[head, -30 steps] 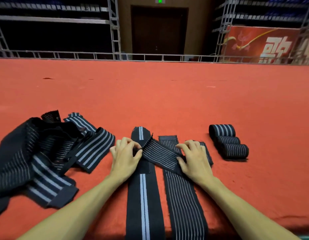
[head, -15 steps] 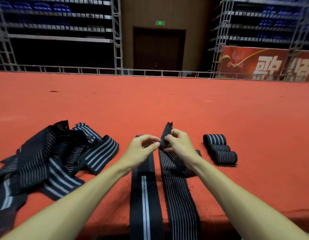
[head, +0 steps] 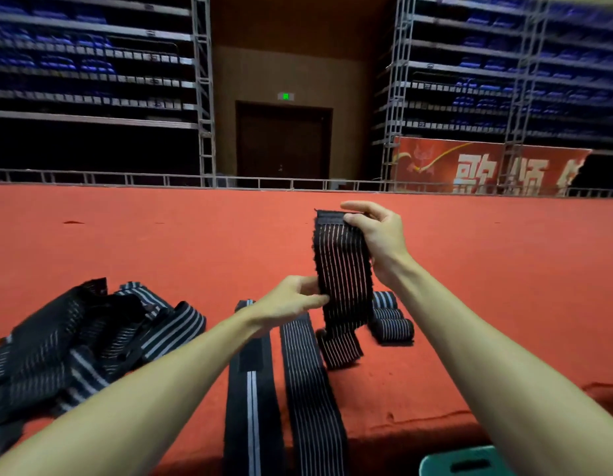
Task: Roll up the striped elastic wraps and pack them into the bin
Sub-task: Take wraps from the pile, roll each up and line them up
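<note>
We note the right hand [head: 375, 235] pinching the top end of a striped wrap [head: 342, 269], held upright at centre frame. The left hand [head: 287, 300] pinches its left edge lower down. Its tail rests on the red surface [head: 160, 242], just beside the rolled wraps [head: 391, 322].

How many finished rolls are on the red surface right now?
3, in a row just right of the lifted wrap: far roll, middle roll, near roll. The wrap covers part of them, so another could be hidden.
</note>
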The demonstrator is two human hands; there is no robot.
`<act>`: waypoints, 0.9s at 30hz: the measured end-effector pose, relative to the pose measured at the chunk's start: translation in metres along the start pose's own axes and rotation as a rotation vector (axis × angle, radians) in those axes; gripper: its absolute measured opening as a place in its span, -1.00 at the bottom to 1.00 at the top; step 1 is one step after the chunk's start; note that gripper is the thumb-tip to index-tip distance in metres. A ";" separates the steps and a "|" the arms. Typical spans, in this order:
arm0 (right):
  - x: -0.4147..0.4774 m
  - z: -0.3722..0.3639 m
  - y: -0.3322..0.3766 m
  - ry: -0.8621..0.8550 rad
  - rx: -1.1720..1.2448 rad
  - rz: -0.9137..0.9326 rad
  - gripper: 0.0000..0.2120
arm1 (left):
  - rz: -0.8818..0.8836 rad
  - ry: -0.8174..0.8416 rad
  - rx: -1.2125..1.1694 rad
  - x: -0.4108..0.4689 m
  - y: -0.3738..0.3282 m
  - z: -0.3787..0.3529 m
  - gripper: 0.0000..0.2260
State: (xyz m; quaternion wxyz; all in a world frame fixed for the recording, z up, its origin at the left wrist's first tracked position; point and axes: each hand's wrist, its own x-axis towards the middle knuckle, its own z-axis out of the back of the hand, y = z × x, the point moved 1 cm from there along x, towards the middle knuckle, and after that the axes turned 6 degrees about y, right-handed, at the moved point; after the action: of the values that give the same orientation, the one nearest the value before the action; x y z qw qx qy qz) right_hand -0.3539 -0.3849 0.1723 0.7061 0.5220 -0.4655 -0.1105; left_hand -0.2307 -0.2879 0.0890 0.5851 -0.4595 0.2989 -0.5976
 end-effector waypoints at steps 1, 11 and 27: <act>0.002 0.006 0.003 -0.012 0.012 0.012 -0.82 | -0.004 0.011 -0.020 -0.003 -0.005 -0.002 -0.78; 0.021 0.041 -0.029 0.013 -0.232 -0.025 -0.85 | 0.046 0.199 -0.263 0.001 -0.016 -0.036 -0.75; 0.051 0.038 -0.229 0.167 -0.773 -0.303 -0.92 | 0.294 -0.091 0.462 0.053 0.146 -0.046 -0.74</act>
State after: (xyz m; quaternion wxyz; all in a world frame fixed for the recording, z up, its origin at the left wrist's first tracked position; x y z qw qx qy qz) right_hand -0.2802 -0.5401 0.0088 0.8609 0.2887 -0.2490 -0.3368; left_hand -0.2048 -0.3683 -0.0496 0.7675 -0.2923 0.1915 -0.5374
